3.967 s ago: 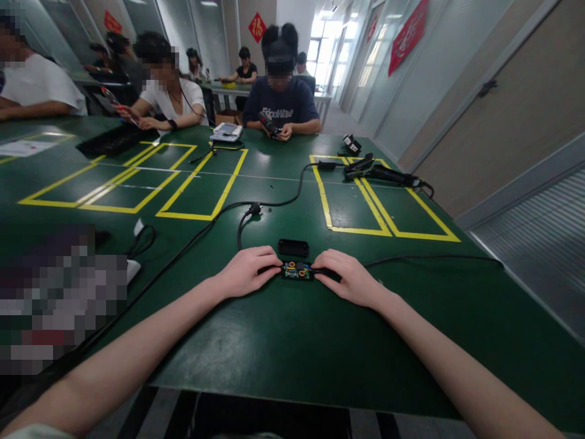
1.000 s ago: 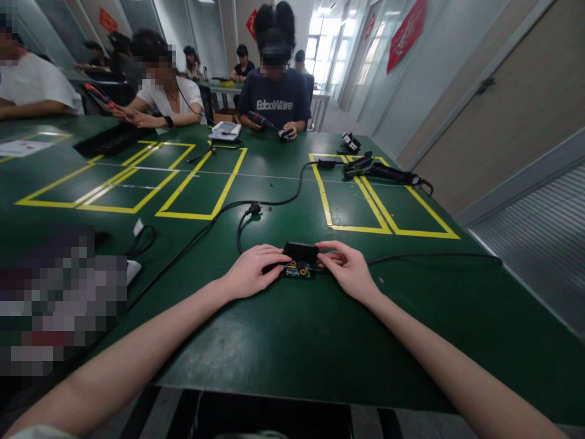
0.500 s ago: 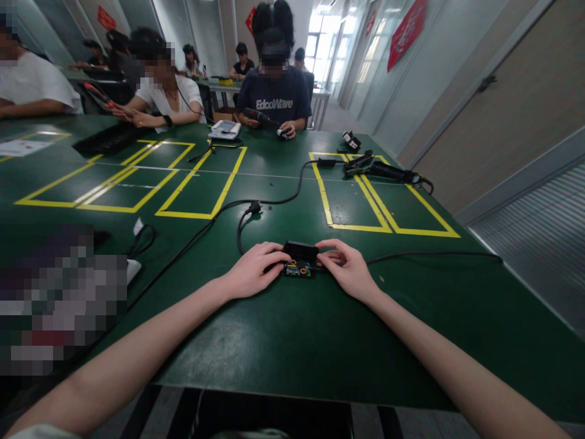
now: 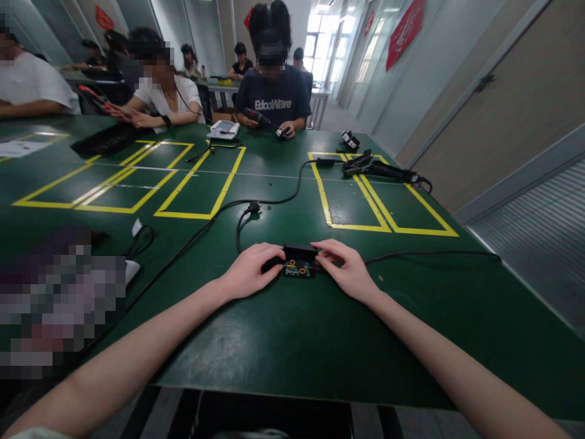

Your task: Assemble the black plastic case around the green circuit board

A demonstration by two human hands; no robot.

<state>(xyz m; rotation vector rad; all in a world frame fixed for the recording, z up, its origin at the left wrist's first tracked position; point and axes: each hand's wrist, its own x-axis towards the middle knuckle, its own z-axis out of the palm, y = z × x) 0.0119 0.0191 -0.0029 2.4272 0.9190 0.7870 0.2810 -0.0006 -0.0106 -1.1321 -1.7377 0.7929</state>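
A small black casing sits between my hands, with its black cover (image 4: pixel 300 251) tilted up at the far side. In the near half lies a green circuit board (image 4: pixel 297 269) with copper-coloured coils. My left hand (image 4: pixel 251 268) is closed on the casing's left end, fingertips at the cover and thumb beside the board. At the right end, my right hand (image 4: pixel 345 267) grips the cover with its fingertips, its thumb close to the board's edge. A black cord with a plug (image 4: pixel 253 208) runs to the casing's left side, partly hidden behind my left hand.
A long black cable (image 4: pixel 192 238) snakes across the green table (image 4: pixel 256 347). Yellow tape frames (image 4: pixel 361 227) mark its surface. Black tool-like items (image 4: pixel 388 171) lie at the far right. Across the table a person (image 4: pixel 273 91) handles a tool; others sit at left.
The left fingers have drawn back slightly from above the board to the cover's left end. The cover appears tipped a little more upright, showing more of its face.
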